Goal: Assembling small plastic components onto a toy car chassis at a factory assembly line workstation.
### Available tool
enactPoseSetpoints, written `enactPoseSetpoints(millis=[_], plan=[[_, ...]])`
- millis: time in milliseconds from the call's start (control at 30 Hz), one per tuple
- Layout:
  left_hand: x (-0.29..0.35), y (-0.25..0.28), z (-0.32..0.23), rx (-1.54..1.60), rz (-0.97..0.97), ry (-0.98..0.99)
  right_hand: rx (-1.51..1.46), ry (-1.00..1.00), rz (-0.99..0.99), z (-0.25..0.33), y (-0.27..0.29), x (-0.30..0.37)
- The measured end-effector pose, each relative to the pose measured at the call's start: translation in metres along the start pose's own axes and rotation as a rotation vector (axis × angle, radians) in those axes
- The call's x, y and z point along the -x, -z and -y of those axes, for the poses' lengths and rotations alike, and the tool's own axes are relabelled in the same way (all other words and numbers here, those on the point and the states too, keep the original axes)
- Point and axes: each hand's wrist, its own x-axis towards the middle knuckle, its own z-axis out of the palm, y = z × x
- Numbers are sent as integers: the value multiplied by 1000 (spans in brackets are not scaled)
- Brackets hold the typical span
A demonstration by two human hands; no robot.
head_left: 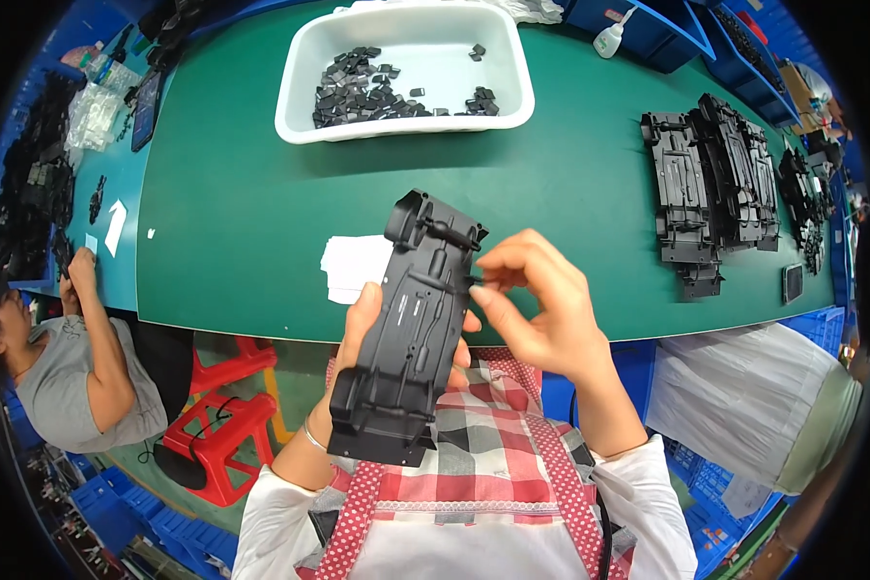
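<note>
My left hand (360, 324) is wrapped round a long black plastic toy-car chassis (418, 314), with the thumb along its left edge and fingertips showing at its right edge. The chassis is tilted above the table's near edge, its ribbed face with molded shafts and wheel arches turned up. My right hand (551, 309) pinches thumb and forefinger together at the chassis's upper right edge; something small and dark shows between them, too small to make out. White paper sheets (350, 269) lie on the table just behind the chassis.
A white tub (304, 58) of small black parts (353, 92) stands at the back of the green table (232, 213). More black chassis (681, 184) are stacked at the right. Blue bins (638, 39) and a small white bottle (611, 37) stand back right. A person (77, 372) sits at left near red stools (222, 449).
</note>
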Motion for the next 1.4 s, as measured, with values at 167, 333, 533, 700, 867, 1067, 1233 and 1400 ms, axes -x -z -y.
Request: enactPoseSetpoints(millis=[167,333,533,700,867,1067,1233,1400], plan=[[-11,-3,-3,151,51,17,-86,-107,23,-8,0,1],[-11,-8,-5,139,-5,4,-89,-203,58,-11,-3,0],[-13,-8,-4,60,-79,2,-26,-163,51,-14,-3,-1],[-14,-10,-5,74,-66,6,23,-142,56,-12,-3,-3],[-11,-8,-5,98,-46,-11,-131,-244,40,-15,-11,0],[-11,-7,-15,108,-40,-19,-503,-405,-178,-19,4,-2],[-11,-36,-18,-36,-164,-27,-525,-533,-21,15,18,12],[-19,-35,9,-221,-117,-336,-816,-472,86,24,14,33]])
